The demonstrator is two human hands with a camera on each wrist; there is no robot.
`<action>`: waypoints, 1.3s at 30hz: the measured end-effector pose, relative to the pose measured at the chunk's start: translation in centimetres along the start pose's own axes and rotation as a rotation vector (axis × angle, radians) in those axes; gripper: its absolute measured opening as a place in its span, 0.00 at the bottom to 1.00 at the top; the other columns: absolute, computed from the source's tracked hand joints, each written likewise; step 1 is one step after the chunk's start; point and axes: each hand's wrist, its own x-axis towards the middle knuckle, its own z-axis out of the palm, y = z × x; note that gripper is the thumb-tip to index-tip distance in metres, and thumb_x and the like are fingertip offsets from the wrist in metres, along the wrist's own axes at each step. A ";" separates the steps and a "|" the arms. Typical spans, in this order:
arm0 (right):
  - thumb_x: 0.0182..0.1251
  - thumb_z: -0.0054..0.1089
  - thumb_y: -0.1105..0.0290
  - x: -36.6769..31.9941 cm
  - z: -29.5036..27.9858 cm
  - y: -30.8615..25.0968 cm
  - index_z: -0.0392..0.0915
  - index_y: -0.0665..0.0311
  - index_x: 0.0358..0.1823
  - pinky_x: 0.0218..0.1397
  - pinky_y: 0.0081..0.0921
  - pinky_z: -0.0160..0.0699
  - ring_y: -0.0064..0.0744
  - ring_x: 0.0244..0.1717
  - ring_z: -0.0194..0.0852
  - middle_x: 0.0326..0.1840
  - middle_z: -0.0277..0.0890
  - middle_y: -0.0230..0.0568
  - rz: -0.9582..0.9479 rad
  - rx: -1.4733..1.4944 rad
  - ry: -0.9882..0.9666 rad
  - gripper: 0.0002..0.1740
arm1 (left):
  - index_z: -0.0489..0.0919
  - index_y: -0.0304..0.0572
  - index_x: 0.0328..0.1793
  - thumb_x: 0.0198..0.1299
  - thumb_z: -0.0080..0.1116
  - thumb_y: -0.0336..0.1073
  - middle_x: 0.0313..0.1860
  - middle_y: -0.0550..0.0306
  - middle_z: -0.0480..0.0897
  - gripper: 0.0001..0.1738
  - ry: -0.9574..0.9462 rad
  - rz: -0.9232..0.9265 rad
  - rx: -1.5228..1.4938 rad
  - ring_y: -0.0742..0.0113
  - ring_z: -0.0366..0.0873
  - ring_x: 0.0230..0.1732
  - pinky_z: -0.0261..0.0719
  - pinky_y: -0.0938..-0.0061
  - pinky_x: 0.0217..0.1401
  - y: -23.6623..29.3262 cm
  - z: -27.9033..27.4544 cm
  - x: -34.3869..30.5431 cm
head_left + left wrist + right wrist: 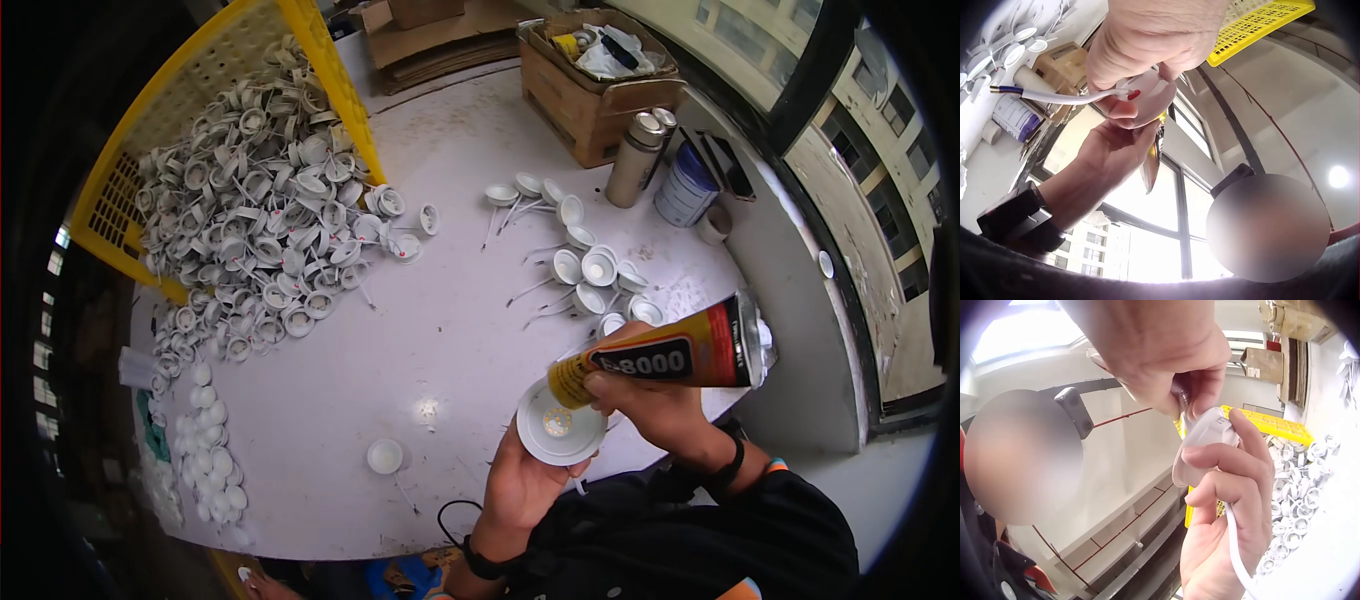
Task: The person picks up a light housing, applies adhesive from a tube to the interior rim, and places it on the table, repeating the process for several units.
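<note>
My left hand (522,487) grips a white round lamp housing (534,440) from beneath, its open face turned up. Inside sits a small disc of yellow LEDs (557,422). A white cable (1072,98) leaves the back of the housing beside a red spot, as the left wrist view shows. In my right hand (655,408) is a yellow, black and red glue tube (690,350) marked "8000", tilted with its narrow end down over the housing. My right fingers cover that end, so its tip is hidden. Both hands meet at the housing's rim in the right wrist view.
A tipped yellow crate (345,100) spills a heap of wired housings (260,210) at left. White round covers (213,450) lie nearer. One lamp (384,457) lies front centre; several (568,265) lie beyond my hands. A flask (636,165), tub (687,190) and box (575,115) stand back right.
</note>
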 end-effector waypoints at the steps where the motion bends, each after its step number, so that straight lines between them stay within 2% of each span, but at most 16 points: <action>1: 0.50 0.55 0.78 -0.2 0.0 -0.1 0.67 0.68 0.36 0.21 0.18 0.70 0.22 0.20 0.69 0.25 0.69 0.38 -0.006 0.001 -0.009 0.11 | 0.55 0.45 0.61 0.59 0.30 0.55 0.50 0.51 0.66 0.30 0.010 -0.008 0.023 0.61 0.68 0.36 0.67 0.75 0.27 0.1 0.0 0.0; 3: 0.50 0.56 0.76 -0.9 -0.3 -0.1 0.65 0.69 0.38 0.21 0.17 0.69 0.24 0.20 0.69 0.25 0.68 0.39 0.098 0.179 0.102 0.13 | 0.56 0.45 0.61 0.59 0.30 0.56 0.50 0.48 0.67 0.31 0.006 0.006 -0.043 0.61 0.68 0.34 0.67 0.75 0.26 0.6 -0.5 -0.4; 5: 0.50 0.57 0.72 -1.4 -0.7 0.1 0.64 0.69 0.38 0.17 0.19 0.68 0.26 0.18 0.68 0.24 0.67 0.39 0.044 0.181 0.140 0.16 | 0.57 0.44 0.60 0.58 0.29 0.57 0.49 0.46 0.68 0.31 0.014 0.024 -0.107 0.62 0.68 0.32 0.67 0.75 0.25 1.9 -1.5 -1.4; 9: 0.52 0.57 0.73 -2.8 -2.4 0.5 0.68 0.71 0.35 0.19 0.19 0.69 0.25 0.18 0.69 0.22 0.69 0.39 -0.025 0.211 0.228 0.12 | 0.61 0.44 0.57 0.57 0.31 0.60 0.49 0.42 0.70 0.32 0.367 0.416 0.263 0.62 0.70 0.29 0.65 0.76 0.23 6.6 -6.9 -6.0; 11: 0.51 0.55 0.71 -3.7 -3.4 0.8 0.62 0.67 0.39 0.15 0.18 0.66 0.24 0.23 0.66 0.29 0.65 0.38 -0.007 0.140 0.263 0.16 | 0.64 0.45 0.54 0.57 0.33 0.60 0.48 0.46 0.71 0.30 0.613 0.516 0.544 0.63 0.70 0.29 0.65 0.76 0.24 9.3 -12.5 -9.2; 13: 0.52 0.57 0.72 -4.6 -4.0 1.2 0.68 0.72 0.35 0.18 0.19 0.67 0.26 0.19 0.69 0.25 0.70 0.40 -0.036 0.191 0.377 0.12 | 0.66 0.45 0.51 0.57 0.35 0.59 0.43 0.52 0.74 0.28 0.926 0.566 0.553 0.67 0.70 0.29 0.65 0.77 0.25 11.9 -18.7 -12.4; 15: 0.52 0.57 0.72 -5.5 -4.5 1.3 0.68 0.70 0.37 0.17 0.19 0.67 0.25 0.19 0.69 0.26 0.70 0.39 -0.027 0.231 0.418 0.12 | 0.66 0.46 0.51 0.54 0.39 0.62 0.41 0.58 0.72 0.30 1.171 0.507 0.560 0.67 0.69 0.36 0.63 0.77 0.31 13.9 -23.9 -15.3; 17: 0.53 0.56 0.72 -6.3 -5.0 1.3 0.68 0.70 0.37 0.16 0.19 0.67 0.26 0.20 0.69 0.26 0.70 0.39 -0.060 0.265 0.424 0.12 | 0.67 0.47 0.50 0.52 0.40 0.63 0.38 0.60 0.71 0.30 1.216 0.485 0.453 0.69 0.67 0.35 0.62 0.76 0.33 15.3 -29.5 -17.6; 20: 0.53 0.56 0.72 -7.8 -5.2 1.1 0.68 0.70 0.36 0.16 0.19 0.67 0.25 0.20 0.69 0.27 0.70 0.40 -0.062 0.301 0.482 0.12 | 0.69 0.45 0.44 0.56 0.39 0.59 0.31 0.58 0.71 0.25 1.238 0.443 0.475 0.70 0.66 0.28 0.62 0.78 0.27 15.1 -31.3 -17.9; 23: 0.54 0.55 0.72 -9.5 -5.7 0.9 0.68 0.71 0.35 0.16 0.19 0.68 0.25 0.19 0.69 0.27 0.71 0.41 -0.059 0.330 0.548 0.11 | 0.69 0.43 0.46 0.57 0.39 0.55 0.33 0.56 0.71 0.24 1.325 0.477 0.460 0.70 0.66 0.28 0.64 0.79 0.29 15.5 -33.7 -17.8; 27: 0.54 0.55 0.71 -12.2 -7.0 1.4 0.68 0.70 0.34 0.16 0.18 0.67 0.24 0.18 0.68 0.25 0.70 0.40 -0.040 0.367 0.622 0.11 | 0.67 0.42 0.50 0.57 0.40 0.54 0.35 0.57 0.70 0.25 1.529 0.427 0.747 0.70 0.66 0.35 0.65 0.75 0.35 15.3 -29.6 -16.7; 29: 0.54 0.55 0.71 -13.2 -7.9 1.5 0.68 0.70 0.35 0.16 0.18 0.67 0.24 0.18 0.68 0.25 0.70 0.40 -0.054 0.392 0.664 0.11 | 0.66 0.36 0.51 0.59 0.39 0.45 0.39 0.53 0.71 0.21 1.748 0.886 1.389 0.68 0.67 0.40 0.66 0.74 0.38 15.7 -29.1 -15.7; 30: 0.54 0.55 0.71 -13.7 -8.4 1.6 0.68 0.70 0.35 0.17 0.18 0.67 0.24 0.18 0.68 0.25 0.70 0.40 -0.045 0.417 0.693 0.11 | 0.65 0.33 0.52 0.59 0.39 0.39 0.42 0.51 0.70 0.20 1.442 1.118 1.291 0.67 0.68 0.42 0.68 0.74 0.41 13.3 -25.2 -13.0; 35: 0.53 0.54 0.72 -15.6 -11.4 2.7 0.67 0.69 0.35 0.17 0.18 0.66 0.25 0.18 0.68 0.25 0.70 0.40 -0.034 0.504 0.791 0.10 | 0.73 0.35 0.41 0.56 0.46 0.37 0.30 0.57 0.76 0.13 0.479 0.183 1.346 0.73 0.73 0.32 0.69 0.82 0.35 -3.9 -11.1 -1.3; 36: 0.53 0.54 0.72 -16.1 -12.0 2.8 0.67 0.69 0.35 0.17 0.18 0.66 0.25 0.18 0.68 0.25 0.70 0.40 -0.028 0.510 0.792 0.10 | 0.75 0.33 0.39 0.56 0.47 0.37 0.30 0.57 0.77 0.13 0.307 0.174 1.415 0.72 0.73 0.33 0.69 0.81 0.37 -7.5 -11.1 1.1; 39: 0.52 0.55 0.71 -17.0 -14.1 3.1 0.68 0.68 0.33 0.18 0.17 0.66 0.24 0.18 0.67 0.25 0.70 0.39 -0.016 0.496 0.828 0.10 | 0.74 0.34 0.39 0.53 0.51 0.42 0.36 0.50 0.76 0.17 0.159 0.157 1.688 0.59 0.71 0.42 0.67 0.71 0.45 -15.0 -11.2 7.3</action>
